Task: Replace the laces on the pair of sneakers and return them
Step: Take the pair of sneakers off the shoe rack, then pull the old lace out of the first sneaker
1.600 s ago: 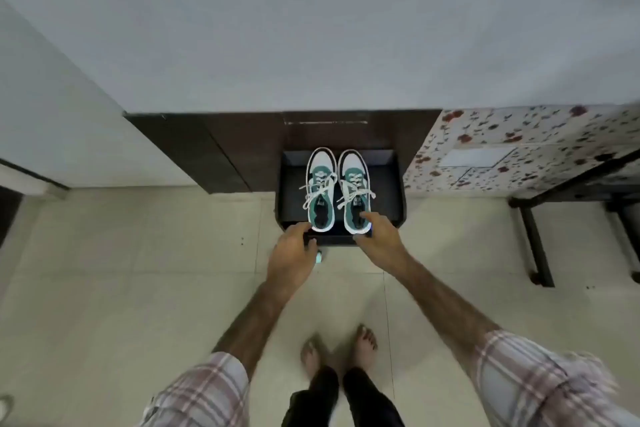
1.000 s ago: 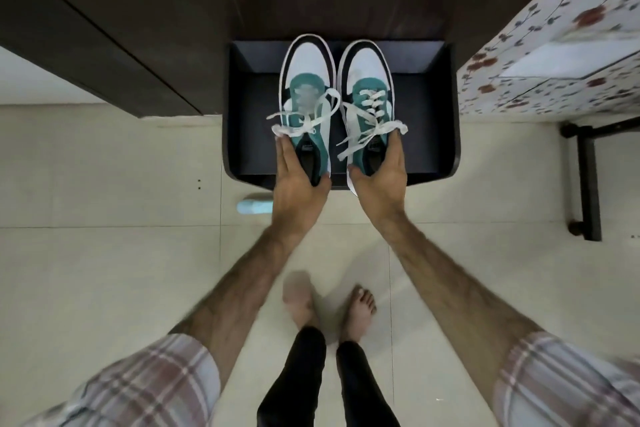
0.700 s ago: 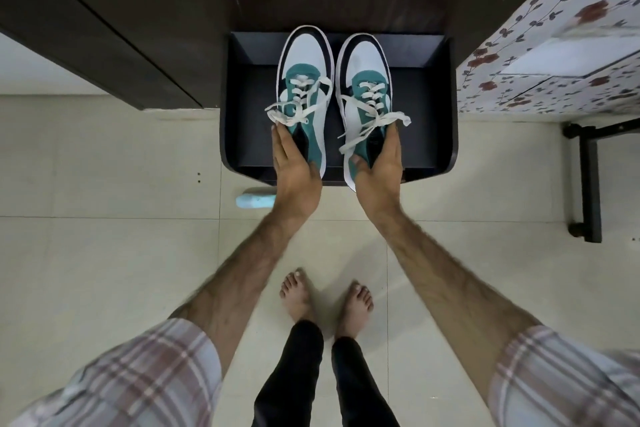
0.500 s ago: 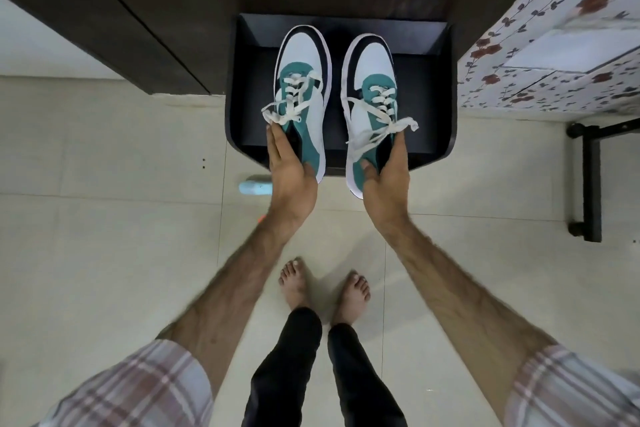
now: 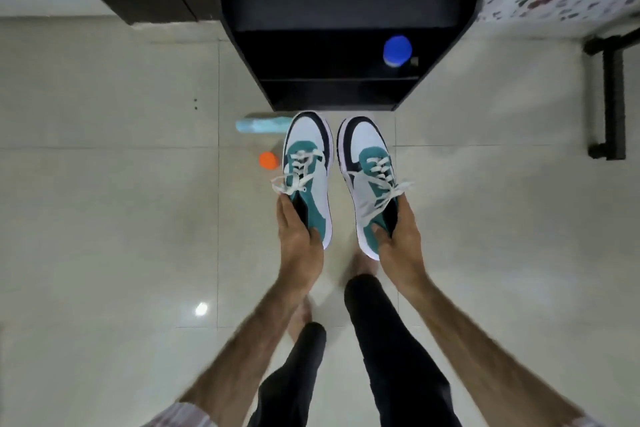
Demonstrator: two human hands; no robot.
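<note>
Right, we've got our left hand (image 5: 298,236) curled round the heel of the left sneaker (image 5: 307,170), right hand (image 5: 398,239) gripping the right sneaker (image 5: 369,177) the same way, both held in the air w/ toes pointing at the black shoe rack (image 5: 346,55). Rack's top shelf bare; white laces (image 5: 381,191) threaded, ends dangling. Looks like the fetch step. Next, prob: set the pair down somewhere & start unlacing.

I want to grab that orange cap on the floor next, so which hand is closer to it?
Left. The left hand, gripping the left sneaker, sits just right of and below the orange cap. The right hand, holding the right sneaker, lies farther right, beyond both sneakers.
</note>
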